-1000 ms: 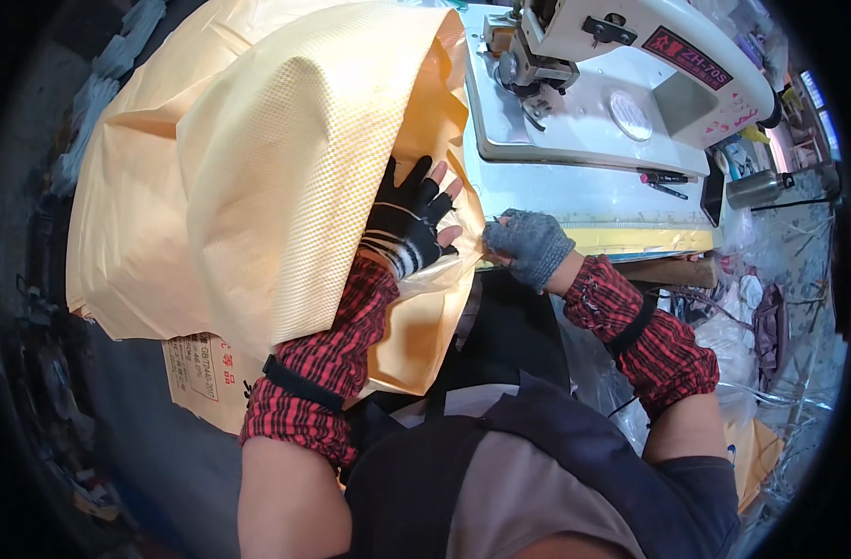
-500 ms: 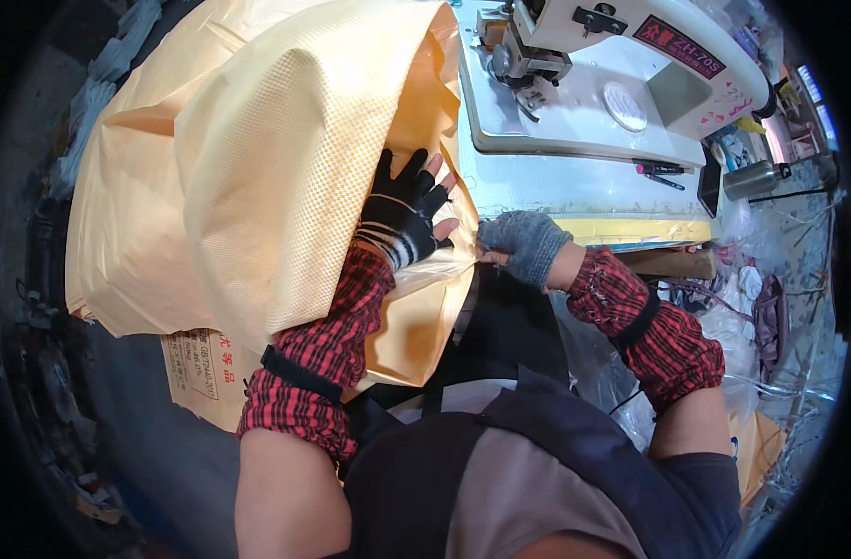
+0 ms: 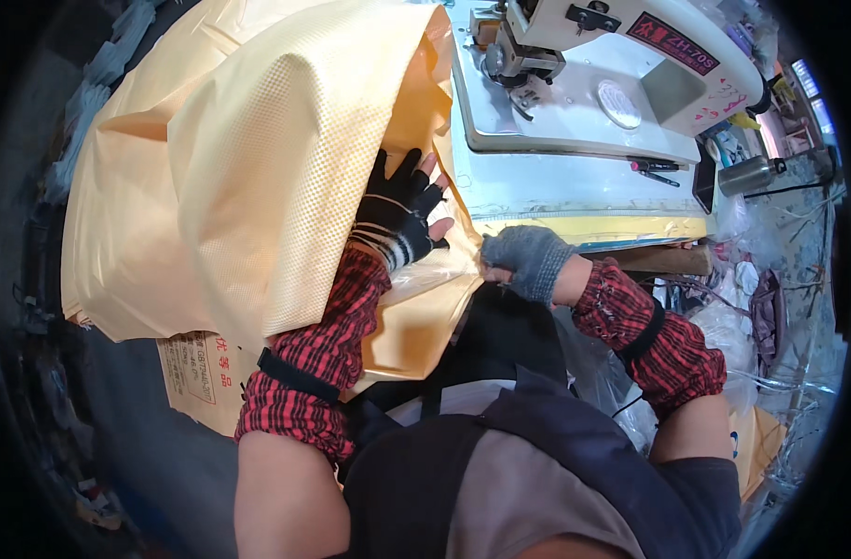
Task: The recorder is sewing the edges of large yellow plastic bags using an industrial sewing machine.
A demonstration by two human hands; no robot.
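Observation:
A large pale-yellow woven plastic sack (image 3: 248,177) spreads over the left and middle, its mouth gaping toward the right. Inside that mouth lies my left hand (image 3: 398,210), in a black fingerless glove with white stripes, its fingers spread against the sack's inner wall. A strip of clear plastic film (image 3: 425,270) shows beside its wrist. My right hand (image 3: 526,261), in a grey knitted glove, pinches the sack's edge at the right, close to the table's front edge. Its fingertips are partly hidden by the glove and the gathered material.
A white sewing machine (image 3: 668,74) stands on the pale table (image 3: 556,182) at the far right. A pen (image 3: 657,168) and a dark phone (image 3: 705,177) lie before it, near a metal bottle (image 3: 750,174). Clear plastic bags (image 3: 724,326) pile up at the right.
My right hand has drawn the sack's edge slightly toward me and to the right. My left hand stays spread inside the sack. The whole view has shifted a little.

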